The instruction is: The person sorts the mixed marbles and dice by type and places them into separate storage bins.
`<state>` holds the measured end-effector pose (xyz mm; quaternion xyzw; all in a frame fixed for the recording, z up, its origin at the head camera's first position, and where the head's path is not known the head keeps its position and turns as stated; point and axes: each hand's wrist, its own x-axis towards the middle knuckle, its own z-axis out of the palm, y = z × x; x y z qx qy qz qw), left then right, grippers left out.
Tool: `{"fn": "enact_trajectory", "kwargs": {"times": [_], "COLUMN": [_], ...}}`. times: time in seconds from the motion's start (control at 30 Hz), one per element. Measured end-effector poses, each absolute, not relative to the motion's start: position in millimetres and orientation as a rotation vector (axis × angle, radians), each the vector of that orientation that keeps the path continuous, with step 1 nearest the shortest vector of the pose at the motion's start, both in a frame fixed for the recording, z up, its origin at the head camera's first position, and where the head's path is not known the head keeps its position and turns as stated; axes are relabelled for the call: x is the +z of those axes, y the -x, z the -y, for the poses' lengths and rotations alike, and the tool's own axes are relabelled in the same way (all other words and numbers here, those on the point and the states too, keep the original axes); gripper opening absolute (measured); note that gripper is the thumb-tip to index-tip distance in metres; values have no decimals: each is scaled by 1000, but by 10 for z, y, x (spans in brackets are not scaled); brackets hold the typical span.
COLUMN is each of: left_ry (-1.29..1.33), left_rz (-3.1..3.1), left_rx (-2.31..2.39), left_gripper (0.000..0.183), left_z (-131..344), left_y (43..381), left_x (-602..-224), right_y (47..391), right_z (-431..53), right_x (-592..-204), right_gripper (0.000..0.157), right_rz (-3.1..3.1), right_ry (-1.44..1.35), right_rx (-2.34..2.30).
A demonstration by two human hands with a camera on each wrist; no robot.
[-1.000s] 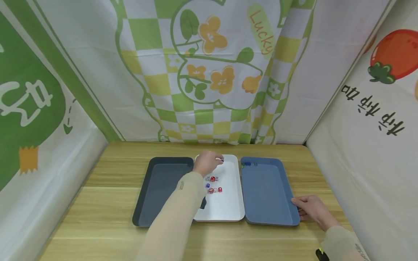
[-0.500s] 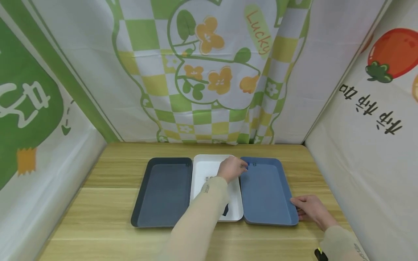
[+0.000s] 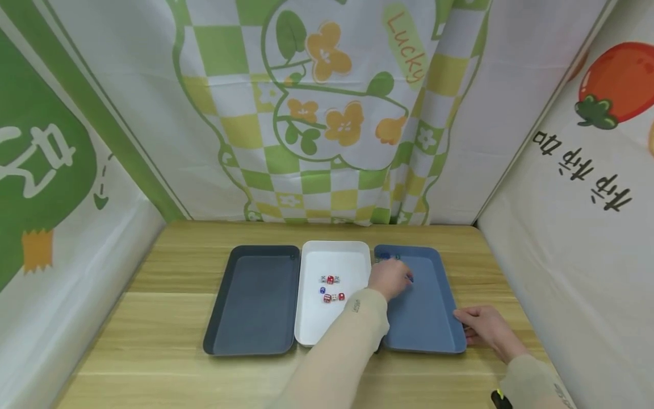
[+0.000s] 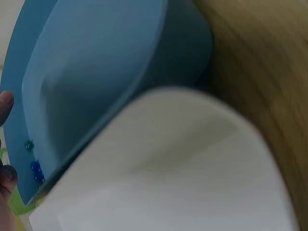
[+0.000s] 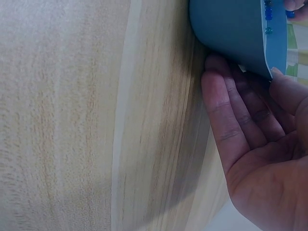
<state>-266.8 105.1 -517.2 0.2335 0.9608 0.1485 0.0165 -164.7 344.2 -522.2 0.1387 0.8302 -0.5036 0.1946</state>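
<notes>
My left hand (image 3: 390,278) is over the blue tray (image 3: 424,326) and pinches a small blue die (image 3: 410,279) at its fingertips. In the left wrist view only the ends of its fingers (image 4: 7,177) show at the left edge. My right hand (image 3: 485,328) grips the tray's right rim, thumb on the rim and fingers (image 5: 224,106) against the outside and underside. Blue dice (image 3: 385,256) and a green one (image 3: 398,257) lie along the tray's far wall, partly behind the left hand. Several red, white and blue dice (image 3: 330,280) lie in the white tray (image 3: 319,329).
A dark grey tray (image 3: 252,309) stands left of the white one, with a small dark piece (image 3: 292,257) in its far right corner. The three trays stand side by side on a wooden table (image 3: 168,284). Printed curtains (image 3: 327,187) close off the back and sides.
My left hand has moved right from the far end of the white tray to over the blue tray, carrying the blue die. My right hand has kept its grip on the rim.
</notes>
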Motion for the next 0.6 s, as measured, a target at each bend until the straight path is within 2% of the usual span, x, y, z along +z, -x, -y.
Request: {"fn": "enact_trajectory", "kwargs": {"times": [0.6], "left_ry": [-750], "left_rz": [-2999], "left_rx": [145], "left_gripper": [10], "left_z": [-1209], "left_y": [2505], "left_x": [-5365], "right_y": [1658], "right_z": [-3432], "right_x": [-5235], "right_gripper": [45], "right_rz": [-2338], "right_ry": [-413], "right_rx": [-1413]}}
